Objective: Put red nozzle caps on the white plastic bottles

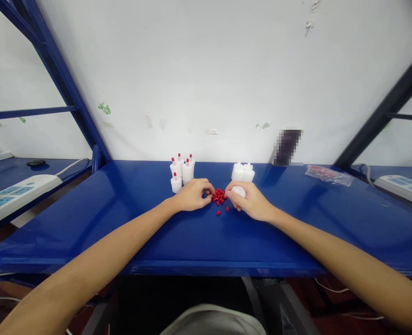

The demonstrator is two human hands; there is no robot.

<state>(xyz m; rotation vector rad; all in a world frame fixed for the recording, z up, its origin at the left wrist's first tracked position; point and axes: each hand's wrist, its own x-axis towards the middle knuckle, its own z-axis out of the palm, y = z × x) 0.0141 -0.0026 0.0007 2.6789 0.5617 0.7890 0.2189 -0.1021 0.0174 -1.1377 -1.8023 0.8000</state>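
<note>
Evidently, red caps [219, 194] lie heaped between both hands, right off the left fingertips.

Left hand [192, 195]: thumb and fingers curved at the heap's near side, a gap showing behind the tips; cannot tell if a cap is pinched. Right hand [254, 202]: fingers wrapped round a white bottle [239, 190], at the heap's other edge; bottle's long axis foreshortened, not readable. Both hands about equally close to the caps. Red-tipped bottles [187, 173] stand beyond the left hand, uncapped bottles [243, 172] beyond the right.
</note>
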